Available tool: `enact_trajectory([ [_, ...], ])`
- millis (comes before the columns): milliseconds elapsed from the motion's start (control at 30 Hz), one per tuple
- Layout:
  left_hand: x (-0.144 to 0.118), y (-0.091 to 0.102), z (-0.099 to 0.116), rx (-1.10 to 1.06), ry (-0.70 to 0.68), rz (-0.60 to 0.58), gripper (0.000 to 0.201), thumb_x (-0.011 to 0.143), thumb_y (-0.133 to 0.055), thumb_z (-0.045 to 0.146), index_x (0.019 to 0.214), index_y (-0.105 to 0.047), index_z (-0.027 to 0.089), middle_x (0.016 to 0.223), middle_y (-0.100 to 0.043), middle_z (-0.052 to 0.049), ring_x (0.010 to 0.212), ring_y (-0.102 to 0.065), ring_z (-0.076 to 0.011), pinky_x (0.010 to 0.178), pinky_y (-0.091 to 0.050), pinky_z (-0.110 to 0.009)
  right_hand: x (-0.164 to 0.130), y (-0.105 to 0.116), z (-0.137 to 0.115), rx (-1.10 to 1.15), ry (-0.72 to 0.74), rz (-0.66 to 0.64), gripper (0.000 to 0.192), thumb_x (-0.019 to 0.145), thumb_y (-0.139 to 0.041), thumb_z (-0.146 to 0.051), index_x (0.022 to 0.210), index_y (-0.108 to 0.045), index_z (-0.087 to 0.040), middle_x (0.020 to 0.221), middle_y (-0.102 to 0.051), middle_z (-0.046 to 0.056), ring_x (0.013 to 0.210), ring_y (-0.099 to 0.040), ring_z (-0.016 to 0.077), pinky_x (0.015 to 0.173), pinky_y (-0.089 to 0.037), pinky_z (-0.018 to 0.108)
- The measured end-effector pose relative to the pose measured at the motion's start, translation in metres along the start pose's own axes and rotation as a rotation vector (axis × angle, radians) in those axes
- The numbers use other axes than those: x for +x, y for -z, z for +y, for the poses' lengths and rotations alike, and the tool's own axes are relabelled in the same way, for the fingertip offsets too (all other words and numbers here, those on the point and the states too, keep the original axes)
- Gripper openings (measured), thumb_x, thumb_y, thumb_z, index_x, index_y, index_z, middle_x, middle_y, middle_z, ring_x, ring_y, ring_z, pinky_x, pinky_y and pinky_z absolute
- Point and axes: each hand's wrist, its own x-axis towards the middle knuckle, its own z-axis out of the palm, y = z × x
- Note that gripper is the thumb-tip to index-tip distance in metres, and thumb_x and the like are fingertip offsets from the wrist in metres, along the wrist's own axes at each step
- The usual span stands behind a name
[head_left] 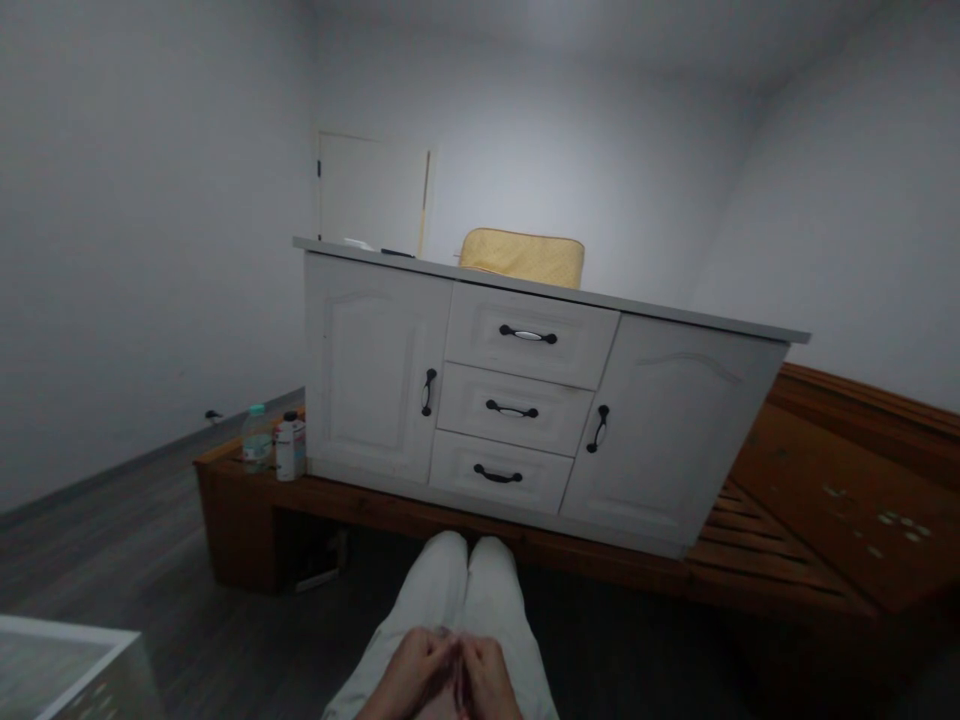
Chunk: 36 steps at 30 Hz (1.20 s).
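Note:
My left hand [409,675] and my right hand [491,682] rest together on my lap at the bottom of the view, fingers curled and touching each other over my pale trousers [450,590]. Neither hand holds anything that I can see. In front of my knees stands a white cabinet [525,390] with two doors and three drawers with black handles. It sits on a brown wooden bed frame [787,520].
A yellow cushioned box [523,256] lies on the cabinet top. A water bottle [256,438] and a small white bottle [289,446] stand on the frame's left end. A glass-topped table corner [67,665] is at bottom left. A white door [371,195] is behind.

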Motion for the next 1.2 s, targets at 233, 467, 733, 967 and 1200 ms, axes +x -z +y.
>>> enact_trajectory([
  [233, -0.001, 0.001, 0.008, -0.019, 0.050, 0.017, 0.070, 0.062, -0.046, 0.087, 0.044, -0.047, 0.019, 0.047, -0.030, 0.007, 0.056, -0.028, -0.0115, 0.055, -0.023, -0.028, -0.001, 0.001, -0.007, 0.022, -0.008, -0.004, 0.051, 0.069, -0.052, -0.067, 0.047, -0.042, -0.022, 0.050, -0.040, -0.003, 0.055, -0.037, 0.0110, 0.056, -0.028, 0.028],
  [467, -0.002, 0.001, 0.008, -0.084, 0.026, 0.026, 0.071, 0.066, -0.046, 0.085, 0.051, -0.056, 0.016, 0.051, -0.037, 0.005, 0.056, -0.032, -0.0114, 0.054, -0.024, -0.028, -0.011, 0.006, -0.028, 0.138, -0.116, -0.044, 0.074, 0.066, -0.026, -0.092, 0.051, -0.046, -0.023, 0.048, -0.033, -0.004, 0.048, -0.030, 0.0110, 0.052, -0.029, 0.031],
  [733, -0.007, 0.003, 0.013, -0.054, -0.017, 0.054, 0.070, 0.077, -0.041, 0.078, 0.053, -0.061, 0.015, 0.049, -0.044, 0.003, 0.055, -0.039, -0.0125, 0.057, -0.032, -0.027, -0.008, 0.008, -0.008, -0.067, 0.004, 0.031, 0.074, 0.068, -0.034, -0.088, 0.055, -0.058, -0.019, 0.064, -0.055, 0.005, 0.072, -0.051, 0.0184, 0.078, -0.043, 0.035],
  [967, -0.004, 0.000, 0.009, -0.079, 0.028, 0.093, 0.071, 0.062, -0.040, 0.091, 0.043, -0.039, 0.022, 0.042, -0.027, 0.008, 0.048, -0.024, -0.0090, 0.050, -0.017, -0.028, -0.010, 0.005, -0.009, -0.024, -0.053, 0.068, 0.066, 0.075, -0.035, -0.082, 0.061, -0.057, -0.022, 0.060, -0.047, 0.000, 0.064, -0.046, 0.0158, 0.065, -0.040, 0.031],
  [1200, 0.000, 0.001, 0.006, -0.070, 0.021, 0.039, 0.070, 0.063, -0.046, 0.088, 0.043, -0.043, 0.021, 0.043, -0.029, 0.007, 0.048, -0.026, -0.0089, 0.050, -0.016, -0.029, -0.013, 0.011, -0.016, 0.006, -0.011, 0.023, 0.061, 0.071, -0.047, -0.081, 0.055, -0.054, -0.022, 0.060, -0.049, 0.001, 0.072, -0.048, 0.0172, 0.069, -0.041, 0.030],
])
